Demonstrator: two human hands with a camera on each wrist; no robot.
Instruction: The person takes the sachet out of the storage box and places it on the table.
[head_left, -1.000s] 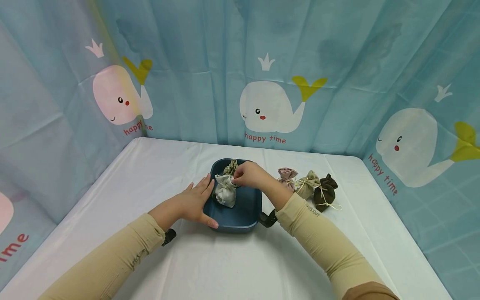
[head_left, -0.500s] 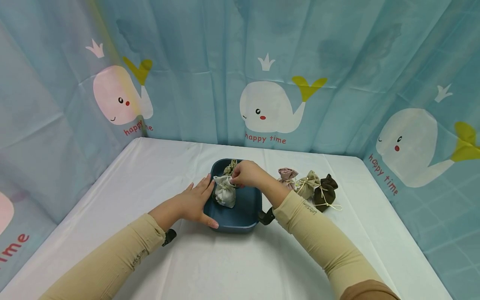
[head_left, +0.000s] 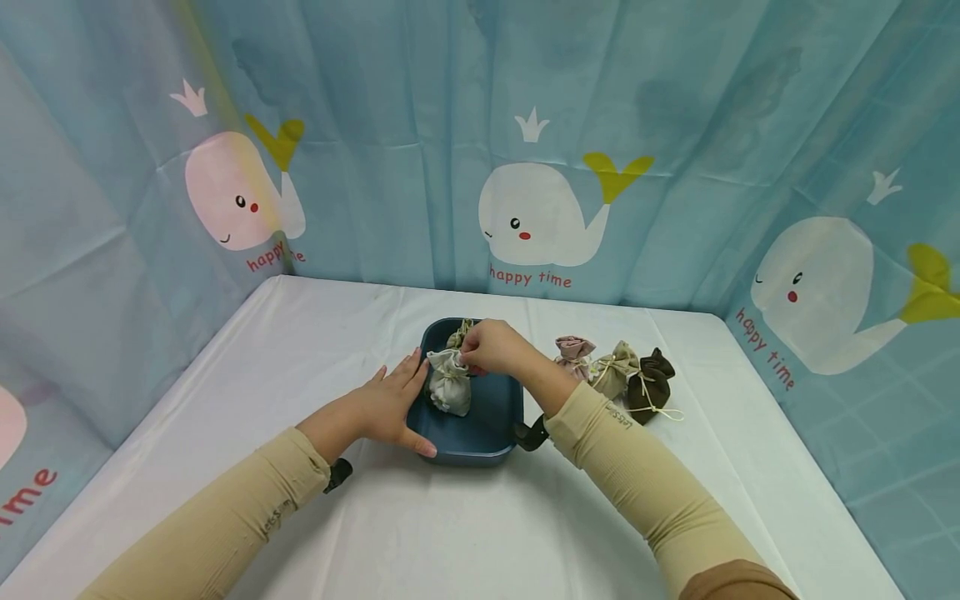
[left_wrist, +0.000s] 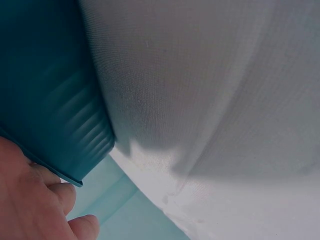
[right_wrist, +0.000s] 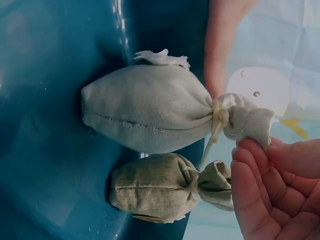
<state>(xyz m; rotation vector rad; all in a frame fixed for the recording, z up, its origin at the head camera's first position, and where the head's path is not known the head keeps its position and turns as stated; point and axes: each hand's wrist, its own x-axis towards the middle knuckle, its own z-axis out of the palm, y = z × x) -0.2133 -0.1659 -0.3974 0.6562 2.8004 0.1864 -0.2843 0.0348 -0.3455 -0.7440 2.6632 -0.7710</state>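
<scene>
A pale grey-white tied pouch (head_left: 450, 395) stands at the left side of the blue tray (head_left: 468, 457). My right hand (head_left: 497, 347) pinches its gathered top between thumb and fingers; the right wrist view shows this pouch (right_wrist: 150, 107) and my right hand (right_wrist: 280, 185) close up. Beside it in the tray is an olive-brown pouch (right_wrist: 152, 187), partly covered in the head view. My left hand (head_left: 386, 407) lies with spread, straight fingers along the tray's left rim; in the left wrist view my left hand (left_wrist: 35, 200) touches that rim.
To the right of the tray, a pink pouch (head_left: 575, 354), a beige pouch (head_left: 615, 371) and a dark brown pouch (head_left: 651, 387) sit together on the white tablecloth (head_left: 450, 533). Behind the table hangs a blue curtain (head_left: 375, 208) with printed whales.
My right hand has shifted slightly left, with the top of the grey-white pouch still pinched. The left hand and the tray have stayed in place.
</scene>
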